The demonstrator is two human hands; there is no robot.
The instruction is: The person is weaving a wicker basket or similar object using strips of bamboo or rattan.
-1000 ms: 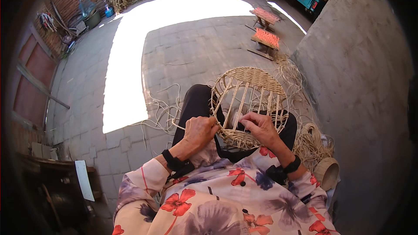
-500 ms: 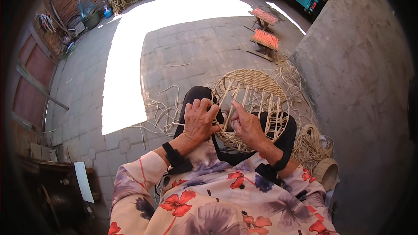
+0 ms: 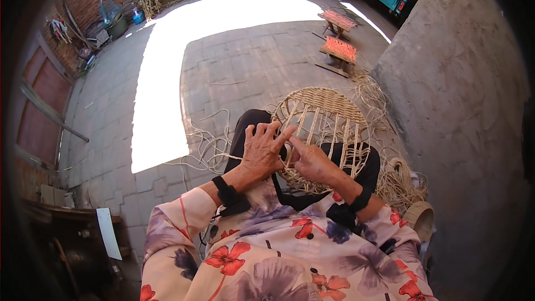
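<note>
Tan woven frame [image 3: 326,102], ptly hidden | L hand [image 3: 261,149] & R hand [image 3: 313,162] at L side | grips: can't tell

Head-worn fisheye view, looking down and forward, shirt [image 3: 267,239] close below

Grey paved floor [image 3: 245,58] under loose cords [image 3: 213,162], a cord heap [image 3: 394,190], two orange-topped stools [image 3: 341,49].

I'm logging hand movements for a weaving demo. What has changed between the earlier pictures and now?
The right hand has moved left across the woven piece, close to the left hand, which has risen slightly and opened out. Whether either let go of anything is unclear. The woven piece and the red-topped stools look much as before.
</note>
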